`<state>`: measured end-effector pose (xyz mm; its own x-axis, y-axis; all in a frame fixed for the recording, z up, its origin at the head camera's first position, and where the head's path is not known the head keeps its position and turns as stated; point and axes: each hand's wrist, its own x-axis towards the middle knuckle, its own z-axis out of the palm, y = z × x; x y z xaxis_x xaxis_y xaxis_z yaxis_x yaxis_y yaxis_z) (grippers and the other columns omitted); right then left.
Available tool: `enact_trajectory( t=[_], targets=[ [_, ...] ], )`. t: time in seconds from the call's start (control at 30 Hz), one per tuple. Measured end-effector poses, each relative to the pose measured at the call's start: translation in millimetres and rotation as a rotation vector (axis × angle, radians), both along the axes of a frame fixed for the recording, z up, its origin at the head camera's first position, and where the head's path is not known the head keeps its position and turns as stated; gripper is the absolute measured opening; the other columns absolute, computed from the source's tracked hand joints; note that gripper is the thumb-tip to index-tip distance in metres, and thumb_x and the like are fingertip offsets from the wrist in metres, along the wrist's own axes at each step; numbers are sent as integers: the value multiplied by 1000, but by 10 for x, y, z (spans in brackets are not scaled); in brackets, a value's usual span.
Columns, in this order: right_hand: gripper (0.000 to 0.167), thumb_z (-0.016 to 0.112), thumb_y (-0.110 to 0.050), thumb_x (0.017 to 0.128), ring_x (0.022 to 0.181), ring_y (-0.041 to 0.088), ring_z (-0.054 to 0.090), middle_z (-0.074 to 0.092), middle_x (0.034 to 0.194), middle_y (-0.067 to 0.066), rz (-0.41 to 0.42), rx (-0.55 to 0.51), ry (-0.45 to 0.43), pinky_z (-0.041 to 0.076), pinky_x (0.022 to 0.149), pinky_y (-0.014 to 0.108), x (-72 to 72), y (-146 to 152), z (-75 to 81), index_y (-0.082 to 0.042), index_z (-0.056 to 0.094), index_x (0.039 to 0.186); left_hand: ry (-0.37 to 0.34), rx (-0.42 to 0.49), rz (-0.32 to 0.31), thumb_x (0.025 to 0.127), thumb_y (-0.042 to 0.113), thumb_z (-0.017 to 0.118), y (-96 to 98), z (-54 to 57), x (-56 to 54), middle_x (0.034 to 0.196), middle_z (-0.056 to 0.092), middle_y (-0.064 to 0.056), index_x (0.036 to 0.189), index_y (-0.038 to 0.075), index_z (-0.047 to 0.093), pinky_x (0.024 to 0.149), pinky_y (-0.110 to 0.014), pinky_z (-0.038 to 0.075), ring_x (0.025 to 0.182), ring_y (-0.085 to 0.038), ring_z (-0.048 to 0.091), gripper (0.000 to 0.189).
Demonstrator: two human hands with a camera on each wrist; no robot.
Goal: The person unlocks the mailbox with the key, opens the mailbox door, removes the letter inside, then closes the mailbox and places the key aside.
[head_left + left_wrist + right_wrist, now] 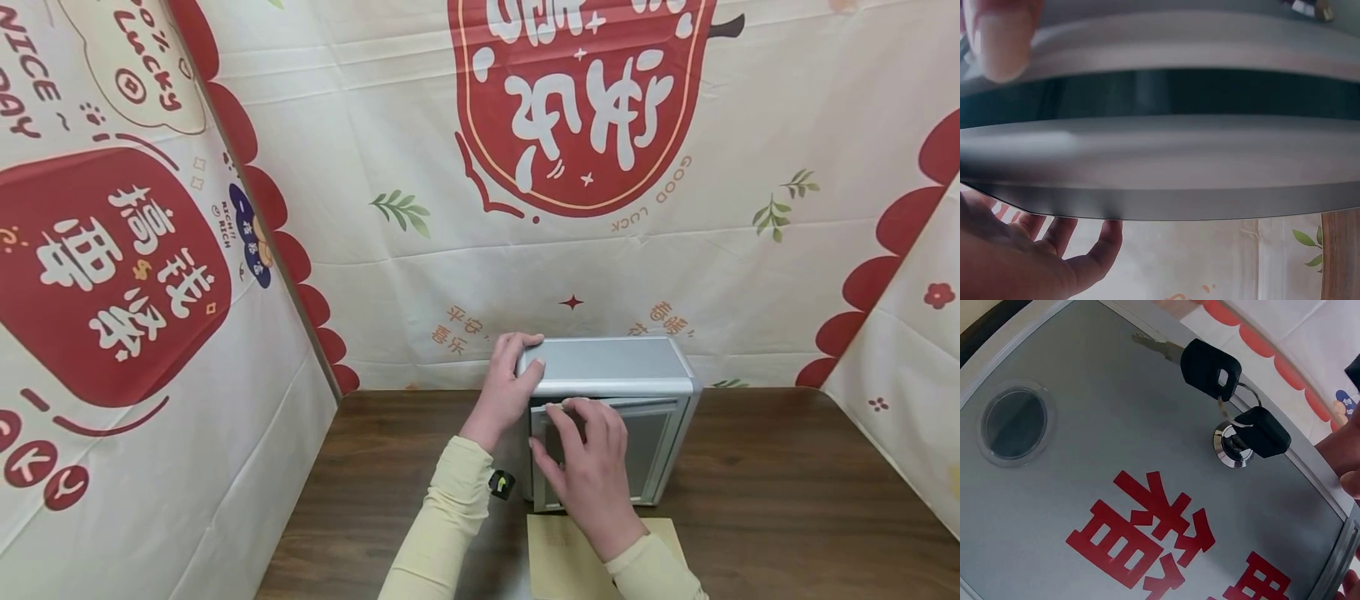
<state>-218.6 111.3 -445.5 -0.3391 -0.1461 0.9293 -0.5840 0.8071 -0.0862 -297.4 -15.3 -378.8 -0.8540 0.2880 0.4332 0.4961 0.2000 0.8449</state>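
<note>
A silver-grey metal box (611, 362) stands on the table, its front door (645, 450) slightly ajar with a dark gap at the upper left. My left hand (506, 387) holds the box's upper left corner, the thumb on top. The right hand (596, 467) grips the door near its upper left corner, fingers over the top edge and thumb by the left edge. In the right wrist view the door face carries red characters (1160, 506), a round clear disc (1016, 425) and a lock (1233, 447) with two black-headed keys (1210, 365) on a ring. The left wrist view shows the dark gap (1210, 90) closely.
A pale yellow paper item (555, 554) lies in front of the box, partly under my right forearm. The brown wooden table (787, 475) extends to both sides. Printed cloth walls (390, 317) stand behind and at the sides; the box is close to the back one.
</note>
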Motion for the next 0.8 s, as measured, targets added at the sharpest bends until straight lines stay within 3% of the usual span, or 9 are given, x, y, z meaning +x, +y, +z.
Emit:
enact_trajectory(
  t=[0.1,0.27,0.8],
  targets=[
    [41,56,-35,92,104,43,41,49,111,22,-9,11,-19,29,88,54,-27,10,0,0,61,113,13,-6,7,93,15,54,7,-106,-97,129,44,-10,126,8,58,94,-41,37,114,-27,45,34],
    [41,55,-35,93,104,43,41,49,112,23,-16,20,-21,29,87,54,-63,21,-10,-1,61,115,20,-12,14,92,21,54,3,-151,-135,126,45,-2,125,15,60,94,-38,37,112,-18,46,33],
    [35,55,-32,93,99,41,40,48,109,22,-38,12,12,29,80,52,-126,35,-10,-2,62,110,-15,-23,26,92,23,53,13,-151,-123,126,43,3,126,14,59,93,-37,39,111,-15,46,36]
  ],
)
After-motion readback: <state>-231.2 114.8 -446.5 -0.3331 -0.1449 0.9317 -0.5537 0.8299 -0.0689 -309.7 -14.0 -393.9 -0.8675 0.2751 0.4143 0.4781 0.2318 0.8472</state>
